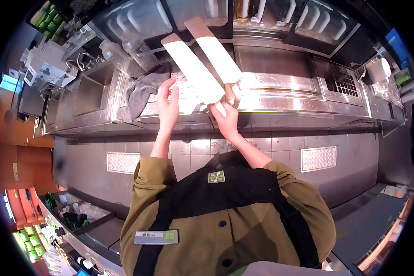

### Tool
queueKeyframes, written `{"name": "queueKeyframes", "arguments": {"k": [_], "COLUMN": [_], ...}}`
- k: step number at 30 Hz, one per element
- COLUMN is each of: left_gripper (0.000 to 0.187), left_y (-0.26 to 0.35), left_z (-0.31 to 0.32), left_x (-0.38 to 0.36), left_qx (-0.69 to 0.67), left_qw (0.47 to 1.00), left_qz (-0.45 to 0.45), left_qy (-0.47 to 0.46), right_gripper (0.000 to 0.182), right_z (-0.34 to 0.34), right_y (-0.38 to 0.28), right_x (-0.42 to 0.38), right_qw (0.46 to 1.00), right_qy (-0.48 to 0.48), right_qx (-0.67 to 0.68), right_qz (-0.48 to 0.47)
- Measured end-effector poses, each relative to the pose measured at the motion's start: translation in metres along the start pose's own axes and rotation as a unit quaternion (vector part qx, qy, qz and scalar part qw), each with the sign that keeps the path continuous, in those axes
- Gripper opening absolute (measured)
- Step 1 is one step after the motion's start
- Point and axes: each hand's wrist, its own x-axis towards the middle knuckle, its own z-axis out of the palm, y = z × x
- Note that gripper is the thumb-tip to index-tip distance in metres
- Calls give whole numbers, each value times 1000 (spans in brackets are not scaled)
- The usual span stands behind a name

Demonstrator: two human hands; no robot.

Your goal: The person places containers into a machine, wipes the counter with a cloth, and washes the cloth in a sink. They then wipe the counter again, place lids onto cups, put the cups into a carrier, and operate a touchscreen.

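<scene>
Two long white columns with brownish far ends lie side by side on the steel counter, the left column (193, 69) and the right column (216, 53). They look like sleeved stacks of cups, but glare hides the detail. My right hand (226, 121) is closed at the near end of the left column, with a small white piece showing between the fingers. To the left of the columns, my left hand (168, 106) is raised with thumb and fingers apart, holding nothing. Just beside it a grey cloth (142, 92) is draped over the counter edge.
Clear plastic containers (138, 48) stand behind the cloth. A sink (94, 94) is on the left, a lidded steel section (276, 69) and a grated basin (342, 85) on the right. A white jug (378, 70) sits at far right. Glass-fronted cabinets line the back.
</scene>
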Motion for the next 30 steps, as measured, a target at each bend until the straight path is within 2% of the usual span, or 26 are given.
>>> {"name": "queueKeyframes", "arguments": {"k": [3,4,5,6,7,8,9,10,13,15,17,18,19,20,21,23,24,25,28,30], "left_gripper": [25,25,26,29,31,33,33,32,27,27,27,26,30,28,27,25,24,23,23,26], "left_y": [-27,-33,-42,-57,-71,-76,-92,-104,-116,-127,-125,-121,-116,-114,-110,-101,-105,-109,-103,-109], "left_z": [-8,-13,-17,-21,-24,-29,-32,-35,-30,-23,-9,-2,9,20,28,50,60,73,102,121], "left_x": [-6,-8,-9,-9,-10,-10,-11,-10,-3,6,20,28,33,39,45,52,55,55,44,31], "left_qx": [-52,-60,-59,-78,-96,-112,-108,-110,-164,-144,-149,-132,-126,-132,-135,-191,-178,-163,-105,-57], "left_qw": [997,994,991,984,976,963,961,958,929,942,947,965,966,970,973,958,964,968,980,985], "left_qz": [-48,-90,-116,-152,-190,-236,-247,-258,-319,-295,-273,-211,-198,-175,-154,-173,-155,-148,-123,-99], "left_qy": [19,18,30,40,54,63,62,60,92,73,75,86,105,107,110,125,119,118,117,131], "right_gripper": [24,26,22,19,19,20,21,22,39,42,43,40,38,39,39,39,40,37,24,23], "right_z": [-23,-37,-59,-78,-98,-124,-153,-178,-225,-277,-301,-302,-297,-281,-282,-281,-280,-283,-277,-265], "right_y": [-8,-16,-8,-24,-40,-31,-23,-19,-68,-83,-119,-131,-142,-157,-168,-181,-178,-173,-157,-153], "right_x": [-9,-13,-20,-28,-36,-47,-60,-75,-107,-142,-168,-182,-191,-193,-197,-203,-196,-187,-139,-96], "right_qw": [1000,999,1000,1000,999,998,994,996,992,993,987,979,966,956,955,953,955,951,952,944], "right_qy": [16,27,2,22,12,16,4,8,56,36,56,108,164,244,257,272,277,292,306,322], "right_qx": [0,-7,11,-13,-12,-54,-55,0,-115,-106,-141,-168,-195,-154,-132,-82,-95,-95,23,69], "right_qz": [-21,-21,26,15,49,42,94,93,16,36,60,49,34,45,64,105,52,38,-17,-7]}}
